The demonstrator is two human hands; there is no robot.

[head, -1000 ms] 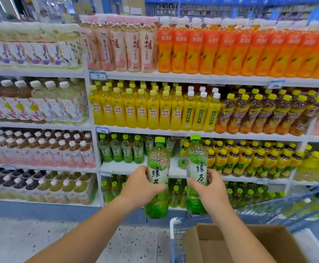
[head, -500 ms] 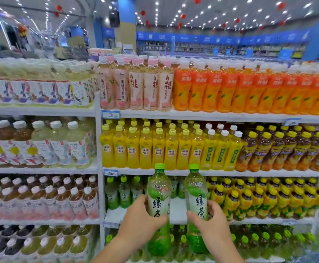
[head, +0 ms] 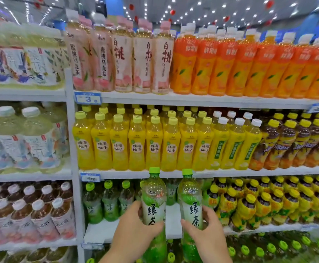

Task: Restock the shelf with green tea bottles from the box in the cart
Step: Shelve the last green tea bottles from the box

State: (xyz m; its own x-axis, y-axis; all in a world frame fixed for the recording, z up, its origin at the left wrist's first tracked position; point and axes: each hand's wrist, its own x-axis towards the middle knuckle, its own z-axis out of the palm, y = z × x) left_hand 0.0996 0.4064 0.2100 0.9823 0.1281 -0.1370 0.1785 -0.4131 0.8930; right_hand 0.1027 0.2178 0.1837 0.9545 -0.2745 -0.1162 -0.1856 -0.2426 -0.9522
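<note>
I hold two green tea bottles upright in front of the third shelf (head: pixel 105 231). My left hand (head: pixel 136 232) grips the left green tea bottle (head: pixel 153 198) around its lower label. My right hand (head: pixel 205 236) grips the right green tea bottle (head: pixel 189 202) the same way. Both have green caps and white labels with green characters. Behind them, a few green tea bottles (head: pixel 109 202) stand at the back left of that shelf, with bare white shelf in front. The box and the cart are out of view.
Yellow-capped dark drink bottles (head: pixel 268 204) fill the same shelf to the right. Yellow juice bottles (head: pixel 136 143) stand on the shelf above, peach and orange drinks (head: pixel 221 65) on top. A white upright post (head: pixel 73 168) separates the left bay of tea bottles (head: pixel 31 211). More green-capped bottles (head: pixel 268 247) sit below.
I have moved closer to the shelf and my view has tilted up; the cart and box dropped out of sight. Both bottles stay gripped and have risen toward the third shelf's opening.
</note>
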